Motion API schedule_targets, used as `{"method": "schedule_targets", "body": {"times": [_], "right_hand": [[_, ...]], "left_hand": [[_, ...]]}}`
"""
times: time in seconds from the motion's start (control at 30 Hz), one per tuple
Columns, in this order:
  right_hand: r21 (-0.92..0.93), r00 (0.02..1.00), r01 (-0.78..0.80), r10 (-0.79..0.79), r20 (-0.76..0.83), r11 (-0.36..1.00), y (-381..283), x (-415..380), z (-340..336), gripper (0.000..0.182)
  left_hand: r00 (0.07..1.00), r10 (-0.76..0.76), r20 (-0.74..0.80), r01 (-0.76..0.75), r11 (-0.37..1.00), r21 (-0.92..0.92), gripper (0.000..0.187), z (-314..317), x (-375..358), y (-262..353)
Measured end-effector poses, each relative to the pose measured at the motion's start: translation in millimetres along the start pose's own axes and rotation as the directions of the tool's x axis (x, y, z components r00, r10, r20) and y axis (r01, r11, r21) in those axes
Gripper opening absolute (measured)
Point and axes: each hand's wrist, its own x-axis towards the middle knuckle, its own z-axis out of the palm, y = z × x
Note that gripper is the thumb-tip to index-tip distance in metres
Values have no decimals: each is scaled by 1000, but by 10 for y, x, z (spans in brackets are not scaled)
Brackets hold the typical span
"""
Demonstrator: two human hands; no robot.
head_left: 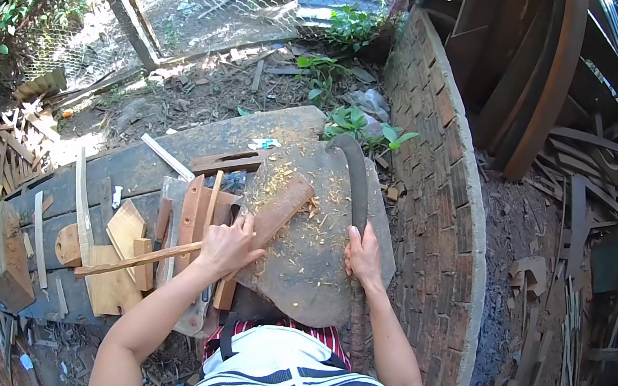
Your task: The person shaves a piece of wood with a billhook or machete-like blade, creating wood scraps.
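Note:
My left hand (229, 248) is closed around a thin wooden stick (137, 260) that points out to the left. Beneath and beside its fingers lies a flat brown wood piece (286, 210) on a worn, shaving-strewn slab (299, 277). On the right side of the slab, my right hand (362, 256) is wrapped round a long dark curved piece (355, 185), whose hooked end is at the top. Wood shavings (278, 180) are scattered near the brown piece. Just left of my left hand are a reddish-brown block with holes (190, 212) and other wooden pieces.
A long weathered bench (130, 165) carries several light wood offcuts (112, 287). A low brick wall (429, 172) runs along the right. Curved boards (554, 79) lean beyond it. Wire mesh fencing and scrap wood (13, 154) stand further back.

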Motion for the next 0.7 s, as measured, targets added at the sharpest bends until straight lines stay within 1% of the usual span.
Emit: {"method": "schedule_targets", "body": {"times": [0.03, 0.1, 0.17, 0.2, 0.27, 0.3, 0.37, 0.4, 0.47, 0.5, 0.57, 0.6, 0.63, 0.67, 0.7], "right_hand": [[-3, 1000, -2, 2, 2, 1000, -21, 1, 2, 25], [-1, 1000, -8, 8, 7, 1000, -69, -26, 13, 16], [-3, 1000, -10, 10, 13, 1000, -88, -32, 18, 16], [-6, 1000, -8, 8, 14, 1000, -95, -31, 11, 16], [2, 1000, -5, 5, 19, 1000, -101, -33, 8, 16], [16, 1000, -2, 2, 19, 1000, -103, -35, 15, 16], [21, 1000, -2, 2, 21, 1000, -97, -34, 22, 16], [24, 1000, -2, 2, 19, 1000, -94, -32, 19, 16], [22, 1000, -5, 4, 21, 1000, -91, -30, 13, 15], [24, 1000, -9, 9, 17, 1000, -92, -20, 18, 15], [36, 1000, -15, 15, 15, 999, -122, -18, 25, 15], [38, 1000, -18, 17, 18, 999, -119, -34, 18, 15], [38, 1000, -22, 22, 22, 999, -108, -44, 11, 15], [32, 999, -24, 23, 26, 999, -111, -39, 13, 16], [29, 999, -22, 21, 29, 999, -123, -26, 22, 16]], "left_hand": [[999, -26, 24, 27, 999, -40, 64, 43, 29, -1], [997, -59, 53, 63, 995, -81, 63, 108, 93, -15], [991, -116, -69, 108, 988, -108, 59, 113, 252, -73], [990, -121, -69, 113, 987, -111, 59, 129, 342, -111], [982, -86, -166, 74, 994, -82, 59, 158, 518, -191], [982, -91, -166, 79, 994, -81, 59, 157, 581, -219], [982, -41, -185, 29, 997, -67, 64, 168, 674, -254], [982, -45, -185, 33, 997, -67, 64, 150, 686, -249], [986, -32, -163, 33, 999, 0, 62, 104, 714, -242], [986, -32, -163, 33, 999, 5, 62, -63, 717, -196], [956, 27, -293, -18, 999, 34, 52, -696, 634, 7], [945, 53, -324, -91, 990, -105, 44, -998, 638, 40], [846, 99, -523, -263, 932, -250, 34, -1212, 653, 26], [694, 94, -714, -468, 813, -348, 27, -1569, 596, 82], [732, 14, -681, -468, 737, -488, 21, -1926, 435, 93]]}}
